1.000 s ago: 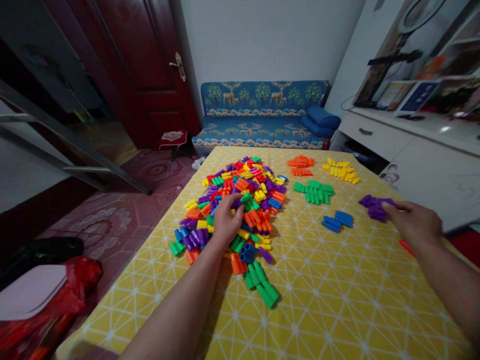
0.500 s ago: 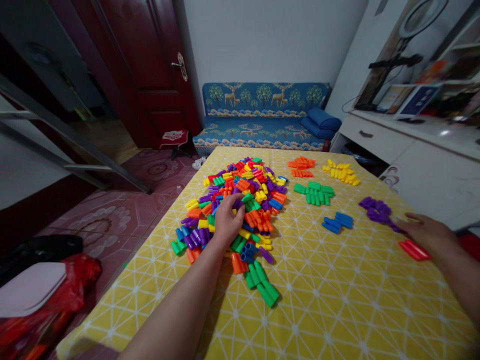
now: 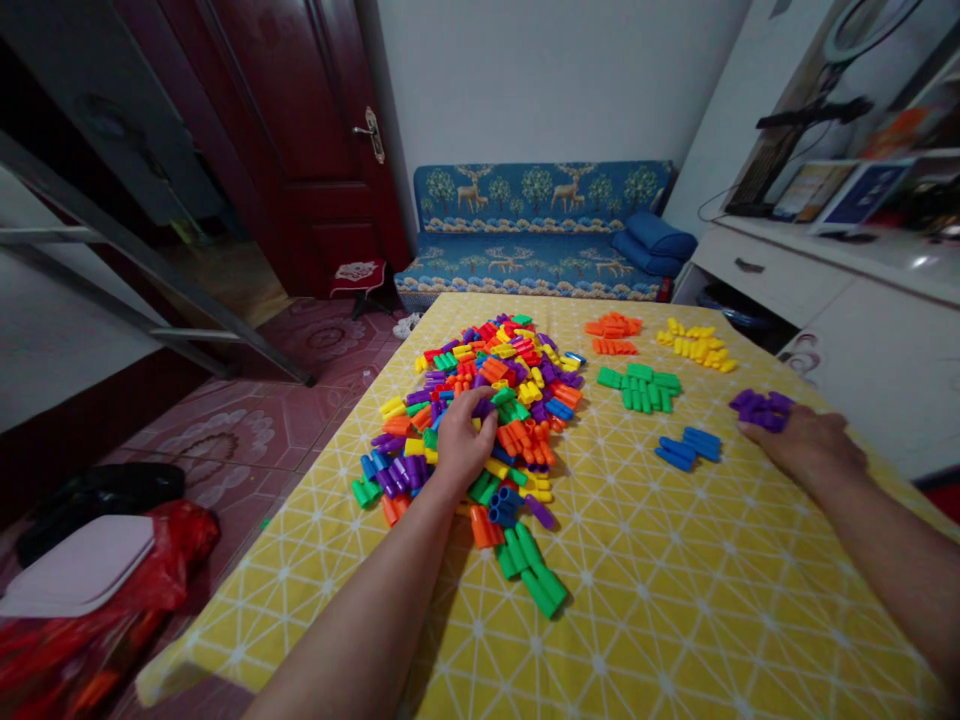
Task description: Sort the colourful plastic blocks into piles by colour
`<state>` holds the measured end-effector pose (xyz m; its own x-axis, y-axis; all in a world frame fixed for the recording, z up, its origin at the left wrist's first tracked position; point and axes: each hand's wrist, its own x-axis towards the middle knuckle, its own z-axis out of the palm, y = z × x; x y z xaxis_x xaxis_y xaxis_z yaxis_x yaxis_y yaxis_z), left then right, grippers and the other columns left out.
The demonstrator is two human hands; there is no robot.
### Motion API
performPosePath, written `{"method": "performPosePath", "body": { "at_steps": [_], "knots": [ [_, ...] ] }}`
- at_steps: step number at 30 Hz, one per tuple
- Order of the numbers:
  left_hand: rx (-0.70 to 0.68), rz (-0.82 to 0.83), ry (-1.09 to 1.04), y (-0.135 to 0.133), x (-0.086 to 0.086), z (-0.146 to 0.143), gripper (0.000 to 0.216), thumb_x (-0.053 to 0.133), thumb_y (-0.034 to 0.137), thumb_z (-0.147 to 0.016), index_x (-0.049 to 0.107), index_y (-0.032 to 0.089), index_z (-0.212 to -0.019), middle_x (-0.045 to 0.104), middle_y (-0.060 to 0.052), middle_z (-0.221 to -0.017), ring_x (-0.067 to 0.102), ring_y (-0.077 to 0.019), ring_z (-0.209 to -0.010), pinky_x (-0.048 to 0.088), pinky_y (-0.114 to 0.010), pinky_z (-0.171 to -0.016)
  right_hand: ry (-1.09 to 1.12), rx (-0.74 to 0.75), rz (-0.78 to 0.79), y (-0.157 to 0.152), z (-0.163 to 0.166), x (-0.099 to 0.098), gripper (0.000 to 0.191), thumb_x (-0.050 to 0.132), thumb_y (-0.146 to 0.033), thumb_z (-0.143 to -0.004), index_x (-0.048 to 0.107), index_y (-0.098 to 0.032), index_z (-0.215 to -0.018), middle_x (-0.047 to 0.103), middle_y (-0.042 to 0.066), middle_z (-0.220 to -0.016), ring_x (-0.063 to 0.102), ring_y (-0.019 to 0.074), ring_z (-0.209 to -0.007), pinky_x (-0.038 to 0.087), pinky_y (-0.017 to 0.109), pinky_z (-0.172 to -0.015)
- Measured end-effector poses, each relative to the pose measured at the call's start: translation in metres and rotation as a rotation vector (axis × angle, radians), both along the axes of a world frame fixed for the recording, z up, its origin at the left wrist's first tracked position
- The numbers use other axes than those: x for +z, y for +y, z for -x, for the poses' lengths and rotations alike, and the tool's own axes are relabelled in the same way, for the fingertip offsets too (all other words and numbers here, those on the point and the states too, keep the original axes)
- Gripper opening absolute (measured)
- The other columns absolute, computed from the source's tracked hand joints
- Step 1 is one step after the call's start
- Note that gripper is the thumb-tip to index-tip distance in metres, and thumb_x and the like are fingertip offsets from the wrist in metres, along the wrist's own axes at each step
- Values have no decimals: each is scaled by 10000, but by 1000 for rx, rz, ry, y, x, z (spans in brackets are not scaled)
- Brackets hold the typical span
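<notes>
A big heap of mixed coloured plastic blocks lies on the yellow patterned tablecloth. My left hand rests on the heap, fingers curled around a purple block. My right hand lies palm down at the table's right edge, its fingers touching the small purple pile. Whether it holds anything is hidden. Sorted piles lie between and beyond: blue, green, orange, yellow.
A blue patterned sofa stands behind the table, with a dark red door to its left. White cabinets line the right side. A red plastic bag and a dark object lie on the tiled floor at the left.
My right hand moved back from the red blocks at the table's right edge up to the purple pile. My left hand stayed on the heap. The view shifted slightly.
</notes>
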<state>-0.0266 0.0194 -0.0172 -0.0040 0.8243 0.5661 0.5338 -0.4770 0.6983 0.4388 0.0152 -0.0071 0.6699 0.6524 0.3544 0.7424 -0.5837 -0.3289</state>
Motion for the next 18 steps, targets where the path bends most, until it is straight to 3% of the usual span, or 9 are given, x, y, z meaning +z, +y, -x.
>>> {"method": "performPosePath", "body": {
  "at_steps": [2,4,6,8,11,14,18],
  "knots": [
    [-1,-5,-1,0,0,0,282,584,149,-815,644,211,-1083,706,-43,-1082,649,-212,-1043,498,-353,-947,3,-60,128,-5,18,5,703,813,-456,-662,645,-146,-1270,545,320,-1187,595,371,-1038,372,460,-677],
    [-6,-11,-4,0,0,-1,278,584,150,-817,644,210,-1082,704,-43,-1077,649,-211,-1038,499,-349,-942,-31,52,3,-14,47,9,594,728,-428,-762,623,-161,-1282,540,281,-1240,583,341,-1072,404,446,-736],
    [-8,-15,-4,0,0,-1,275,583,147,-817,645,209,-1077,704,-43,-1074,650,-211,-1035,500,-350,-940,1,321,-256,-25,87,8,419,663,-361,-811,661,-168,-1184,590,209,-1187,612,265,-966,447,399,-774],
    [-8,-15,-5,0,0,-1,280,582,141,-815,645,212,-1078,705,-42,-1073,651,-211,-1032,503,-354,-937,155,634,-390,-37,134,4,258,623,-334,-818,699,-186,-1015,646,126,-1070,621,201,-812,484,353,-738],
    [-15,-11,-12,0,0,-1,288,579,136,-813,642,216,-1081,707,-40,-1073,653,-212,-1034,506,-356,-942,411,972,-181,-57,206,-5,160,598,-347,-829,708,-232,-823,689,50,-869,639,190,-753,498,307,-658],
    [-18,-11,-12,0,1,0,287,575,140,-817,641,215,-1085,707,-43,-1090,649,-214,-1057,500,-360,-959,439,1032,17,-71,257,-11,220,688,-379,-775,721,-255,-954,699,50,-920,644,190,-728,504,304,-645],
    [-5,-9,4,0,1,0,296,582,150,-817,646,225,-1096,708,-40,-1098,646,-221,-1066,500,-373,-966,384,943,-76,-69,288,-15,549,758,-347,-714,630,-283,-1244,646,101,-1206,665,247,-899,519,351,-749]
  ]
}}
